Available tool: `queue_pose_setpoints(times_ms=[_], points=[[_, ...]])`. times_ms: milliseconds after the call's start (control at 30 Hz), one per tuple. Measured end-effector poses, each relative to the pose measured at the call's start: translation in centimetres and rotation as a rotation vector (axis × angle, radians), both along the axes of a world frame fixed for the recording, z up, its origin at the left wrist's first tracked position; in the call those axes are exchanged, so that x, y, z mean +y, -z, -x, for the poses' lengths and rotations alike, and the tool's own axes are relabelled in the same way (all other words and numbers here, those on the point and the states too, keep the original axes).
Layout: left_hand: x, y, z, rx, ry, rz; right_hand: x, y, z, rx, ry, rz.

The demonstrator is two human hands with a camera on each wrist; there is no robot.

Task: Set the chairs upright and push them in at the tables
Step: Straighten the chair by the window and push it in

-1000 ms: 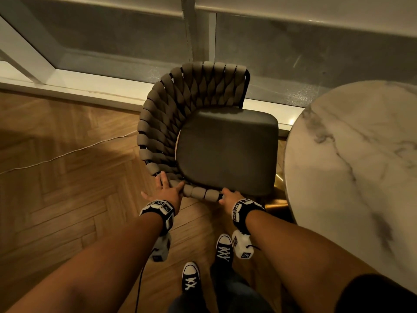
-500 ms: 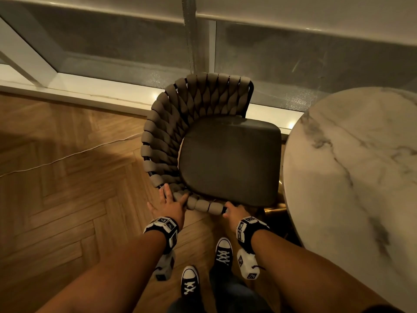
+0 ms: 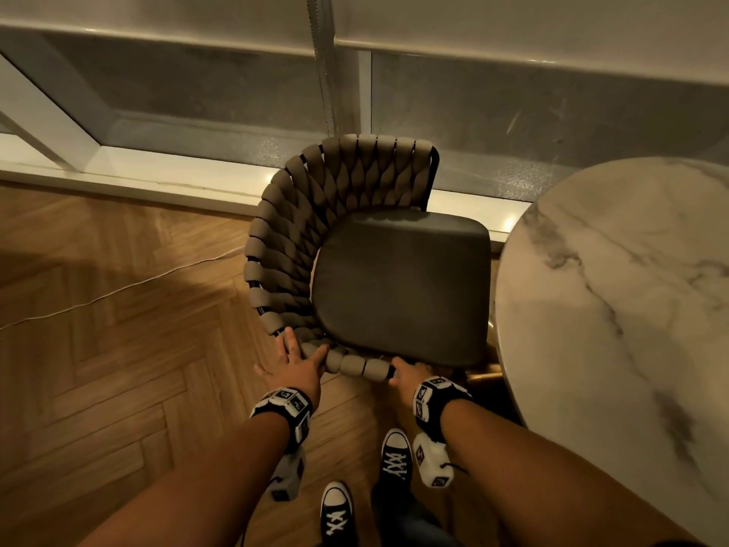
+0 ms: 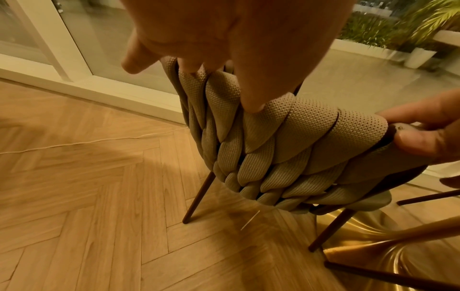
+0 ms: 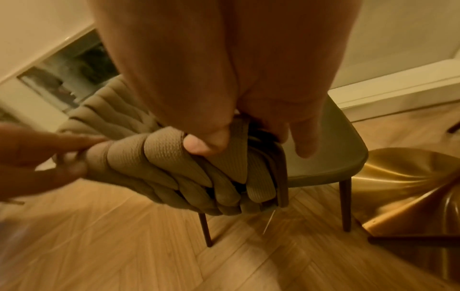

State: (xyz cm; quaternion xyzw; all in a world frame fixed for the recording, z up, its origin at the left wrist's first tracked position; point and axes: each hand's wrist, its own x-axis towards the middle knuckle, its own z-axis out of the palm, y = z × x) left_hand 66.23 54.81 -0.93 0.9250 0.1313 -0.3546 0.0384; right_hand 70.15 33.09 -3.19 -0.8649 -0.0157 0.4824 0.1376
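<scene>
The chair [image 3: 402,290] stands upright on its legs, with a woven taupe backrest [image 4: 273,153] and a dark seat cushion. Its seat edge lies close to the round marble table [image 3: 631,309] on the right. My left hand [image 3: 296,365] rests on the near end of the woven rim with its fingers spread and straight, the thumb pressing on the weave. My right hand [image 3: 406,377] grips the backrest's end, with the thumb [image 5: 206,145] outside and the fingers curled over the frame.
The table's gold pedestal base [image 5: 398,187] spreads over the floor beside the chair's legs. Dark legs of another piece of furniture [image 4: 398,273] lie near it. A white cord [image 3: 118,290] runs across the herringbone floor at the left. A glass wall with a lit sill [image 3: 157,175] is behind. My shoes [image 3: 394,456] stand just behind the chair.
The chair, with both hands on it, sits lower in the head view than a second ago. The holds of both hands look the same.
</scene>
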Motion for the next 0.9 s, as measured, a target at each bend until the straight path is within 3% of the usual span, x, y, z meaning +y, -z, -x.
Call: queue_pose_setpoints(times_ms=[133, 233, 400, 900], points=[[-0.9, -0.9, -0.8, -0.007, 0.164, -0.15, -0.1, -0.2, -0.4, -0.02, -0.012, -0.029], [-0.9, -0.2, -1.0, -0.05, 0.234, -0.121, -0.7, 0.4, 0.7, -0.107, -0.028, -0.084], [-0.1, 1.1, -0.6, -0.045, 0.216, -0.001, -1.1, 0.6, 1.1, -0.142, -0.031, -0.11], [-0.4, 1.6, 1.0, -0.14, 0.122, 0.077, -0.9, 1.9, 1.9, -0.115, -0.008, -0.103]])
